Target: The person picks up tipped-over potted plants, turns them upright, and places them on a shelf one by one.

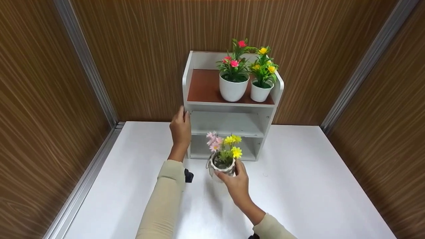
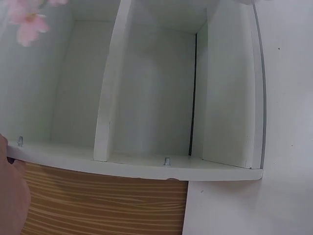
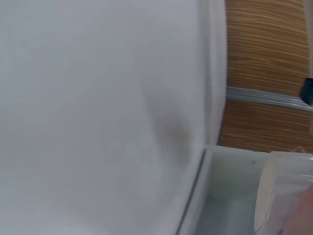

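My right hand (image 1: 238, 186) grips a small pot of artificial flowers (image 1: 221, 170) by its side, with pink and yellow blooms on top. It is held in the air in front of the shelf's lower part. In the right wrist view the pale pot (image 3: 283, 191) lies sideways at the lower right, its base showing. My left hand (image 1: 181, 131) holds the left side panel of a small white shelf (image 1: 265, 129) by its front edge. The left wrist view catches part of that hand (image 2: 12, 196) at the panel; some fingers are hidden.
On the shelf's brown top stand a white pot with pink-red flowers (image 1: 233, 88) and a smaller white pot with yellow flowers (image 1: 261, 91). The shelf stands on a white table (image 1: 298, 186), near the wood-patterned back wall (image 1: 142, 66). Similar walls rise at both sides.
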The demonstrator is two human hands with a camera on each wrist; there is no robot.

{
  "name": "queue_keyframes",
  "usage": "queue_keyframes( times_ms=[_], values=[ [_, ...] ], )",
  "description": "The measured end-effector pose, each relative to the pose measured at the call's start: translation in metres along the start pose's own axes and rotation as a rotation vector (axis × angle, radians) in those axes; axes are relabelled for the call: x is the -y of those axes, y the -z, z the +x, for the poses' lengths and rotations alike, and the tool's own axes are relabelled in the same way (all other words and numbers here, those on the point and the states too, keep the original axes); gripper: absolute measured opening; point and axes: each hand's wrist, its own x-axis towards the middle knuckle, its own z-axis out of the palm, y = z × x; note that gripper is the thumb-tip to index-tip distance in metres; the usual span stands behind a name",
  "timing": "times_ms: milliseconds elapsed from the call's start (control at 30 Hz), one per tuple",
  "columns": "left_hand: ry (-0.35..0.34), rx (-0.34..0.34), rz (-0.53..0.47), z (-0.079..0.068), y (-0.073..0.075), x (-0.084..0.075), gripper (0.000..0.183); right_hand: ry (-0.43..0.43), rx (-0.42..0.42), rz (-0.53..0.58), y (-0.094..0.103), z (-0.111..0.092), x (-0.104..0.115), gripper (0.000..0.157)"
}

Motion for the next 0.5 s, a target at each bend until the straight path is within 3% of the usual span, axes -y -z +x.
queue_keyframes(
  times_ms=[500],
  values=[
    [-0.021,-0.015,0.045,0.002,0.0,0.001,0.036,0.192,-0.079,0.048,-0.018,0.027,0.061,0.084]
  ],
)
